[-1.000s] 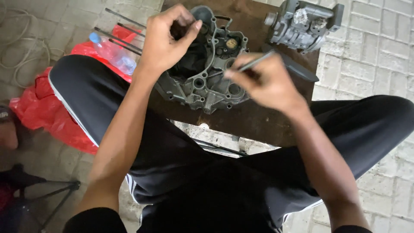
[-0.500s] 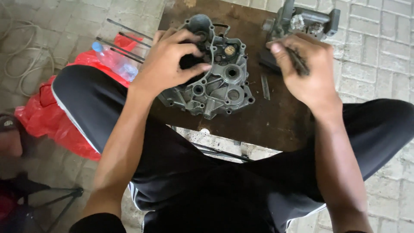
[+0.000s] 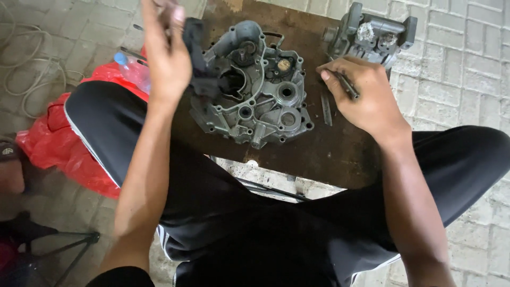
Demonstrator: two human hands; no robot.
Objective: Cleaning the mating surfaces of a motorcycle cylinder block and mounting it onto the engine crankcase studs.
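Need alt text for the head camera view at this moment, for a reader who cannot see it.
Seen from above, a seated person's left hand lifts a dark rag beside a grey metal engine case on a brown wooden board, while the right hand grips a thin dark metal tool. A second grey engine part sits at the board's far corner, and a red plastic bag lies on the paving.

Left hand (image 3: 164,58) now off crankcase (image 3: 255,90)

Brown board (image 3: 319,154) (rusty, perhaps metal): grey engine casing (image 3: 255,90), second casting (image 3: 372,34), thin rod (image 3: 325,109).
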